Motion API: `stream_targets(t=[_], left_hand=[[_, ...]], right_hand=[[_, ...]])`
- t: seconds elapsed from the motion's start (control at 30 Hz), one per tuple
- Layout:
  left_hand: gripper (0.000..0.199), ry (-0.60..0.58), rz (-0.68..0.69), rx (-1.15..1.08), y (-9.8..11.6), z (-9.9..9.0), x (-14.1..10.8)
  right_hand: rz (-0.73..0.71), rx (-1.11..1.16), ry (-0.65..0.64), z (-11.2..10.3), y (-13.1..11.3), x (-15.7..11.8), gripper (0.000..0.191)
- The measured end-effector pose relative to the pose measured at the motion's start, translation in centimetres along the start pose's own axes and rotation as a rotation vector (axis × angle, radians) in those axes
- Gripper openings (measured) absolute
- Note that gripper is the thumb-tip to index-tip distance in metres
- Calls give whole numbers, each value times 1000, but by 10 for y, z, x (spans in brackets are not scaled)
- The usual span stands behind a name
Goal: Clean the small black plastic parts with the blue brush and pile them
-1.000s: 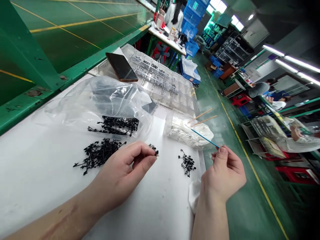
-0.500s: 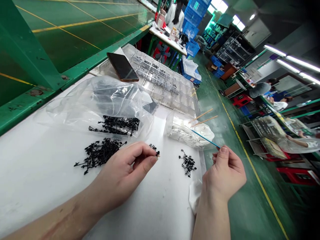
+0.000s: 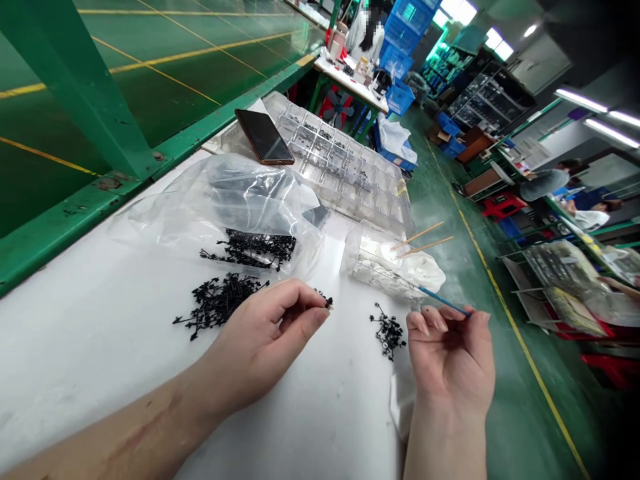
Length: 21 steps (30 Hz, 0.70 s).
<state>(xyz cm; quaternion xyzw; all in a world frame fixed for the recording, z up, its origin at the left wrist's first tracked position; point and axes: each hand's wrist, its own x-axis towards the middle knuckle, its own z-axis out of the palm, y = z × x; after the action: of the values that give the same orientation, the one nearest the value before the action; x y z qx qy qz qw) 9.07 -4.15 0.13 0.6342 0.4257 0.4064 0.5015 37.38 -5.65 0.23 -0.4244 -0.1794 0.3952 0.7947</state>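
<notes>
My left hand [image 3: 273, 333] is closed in a pinch on a small black part [image 3: 329, 302], whose shape the fingers mostly hide. A thin blue stick [image 3: 443, 301] is pinched between thumb and finger of my right hand [image 3: 453, 360], its palm turned up. The stick's far end reaches over a clear plastic box [image 3: 354, 257] stuffed with white cloth [image 3: 383, 267]. Just left of my right hand lies a small heap of black parts [image 3: 388, 333]. Beyond my left wrist is a larger pile of black stemmed parts [image 3: 220, 303], close to an open clear bag [image 3: 240, 193] holding more.
A phone [image 3: 265, 138] rests on a clear compartment tray [image 3: 345, 197] with small parts. Two wooden sticks [image 3: 425, 239] jut from the box. A green metal frame [image 3: 100, 207] borders the white table [image 3: 310, 413] on the left. Several people work at benches farther off.
My right hand has turned its palm upward and drawn the blue stick back to the right. The left hand keeps its pinch. The whole view has shifted slightly.
</notes>
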Motion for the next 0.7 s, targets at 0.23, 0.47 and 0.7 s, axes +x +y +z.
stream_targets(t=[0.23,0.47,0.7], left_hand=[[18,-2,-1,-18,3,-1,-1],[15,17,12,-42,4,0,-1],[14,1,61,-24,5,-1,0]], right_hand=[[41,-9,-79,13,10,-20,33],[25,-36,-92,12,11,-20,33],[13,-85,-99,11,13,-21,32]])
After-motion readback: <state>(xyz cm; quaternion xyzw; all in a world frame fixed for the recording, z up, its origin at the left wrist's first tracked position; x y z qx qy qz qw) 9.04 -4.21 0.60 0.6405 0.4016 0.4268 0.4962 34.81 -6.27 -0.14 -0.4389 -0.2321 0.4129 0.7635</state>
